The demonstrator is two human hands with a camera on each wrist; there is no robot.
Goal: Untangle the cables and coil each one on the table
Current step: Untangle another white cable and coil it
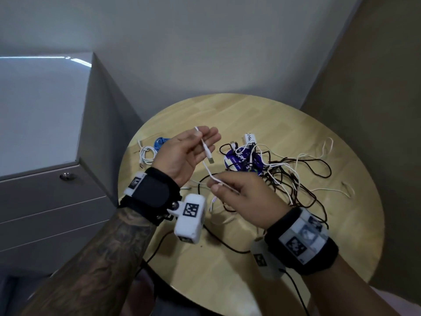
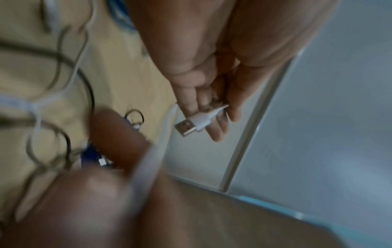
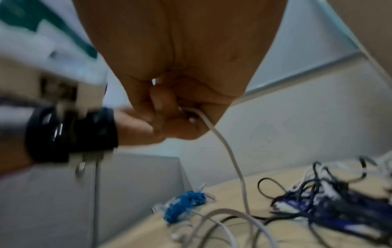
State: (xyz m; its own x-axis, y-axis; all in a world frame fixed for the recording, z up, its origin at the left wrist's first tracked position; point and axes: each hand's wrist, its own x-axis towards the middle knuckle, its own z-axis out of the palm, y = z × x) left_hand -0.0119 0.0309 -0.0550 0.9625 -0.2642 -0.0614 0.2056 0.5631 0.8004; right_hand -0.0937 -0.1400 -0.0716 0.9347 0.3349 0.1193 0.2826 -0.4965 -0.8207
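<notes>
Both hands hold one white cable (image 1: 208, 166) above the near-left part of the tabletop (image 1: 284, 124). Left hand (image 1: 189, 153): palm up, fingers nearly straight, the cable's USB plug (image 2: 192, 125) lying across the fingers (image 2: 219, 127); whether the thumb clamps it, I cannot tell. Right hand (image 1: 241, 195): grip narrow, thumb and forefinger pinching the cable just below the plug end.

Key relation: the held length runs from the left hand down and toward me to the right, then drops to the tabletop toward the tangle (image 1: 284, 176). The right hand is nearer the slack.

Surroundings: the tangle of black and white cables lies right of centre, over a purple disc (image 1: 237, 161). A coiled white cable (image 1: 147, 153) and a blue coil (image 1: 160, 142) sit at the left edge.

Judgement: the trailing length may snag in the tangle when drawn in.
</notes>
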